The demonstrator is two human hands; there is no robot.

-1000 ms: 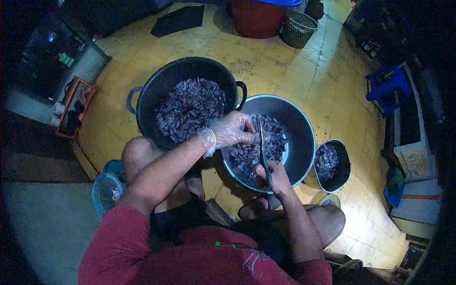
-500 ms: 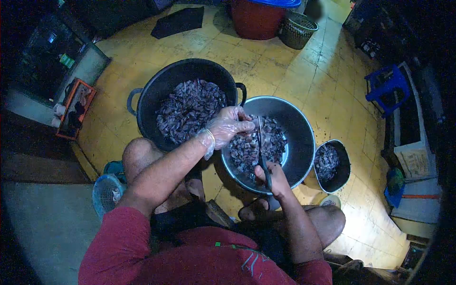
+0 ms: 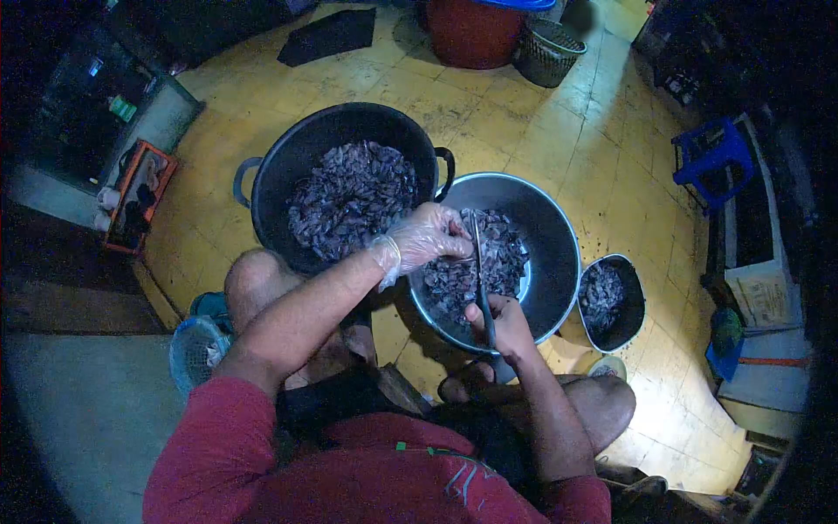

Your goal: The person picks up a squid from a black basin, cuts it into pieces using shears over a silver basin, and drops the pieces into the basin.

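My left hand [image 3: 428, 237], in a clear plastic glove, pinches a small dark piece above the metal bowl [image 3: 559, 297]. My right hand [image 3: 504, 325] is closed on the dark handles of scissors [image 3: 482, 301], whose blades point up and away beside my left fingertips. Below both hands, cut dark pieces [image 3: 502, 253] lie in the bowl. To the left stands a black tub [image 3: 297, 140] with two handles, holding a heap of dark, glossy pieces [image 3: 353, 201] that look like small squid or fish.
A smaller container [image 3: 635, 319] of pieces stands right of the bowl. A red tub [image 3: 471, 35] and a woven basket [image 3: 546, 57] are at the back, a blue stool [image 3: 716, 166] at the right, a blue-green basket [image 3: 188, 358] and an orange crate [image 3: 113, 236] at the left.
My left hand has shifted slightly down and right along the scissors. The scissor blades look closer together than before. The view has moved slightly.
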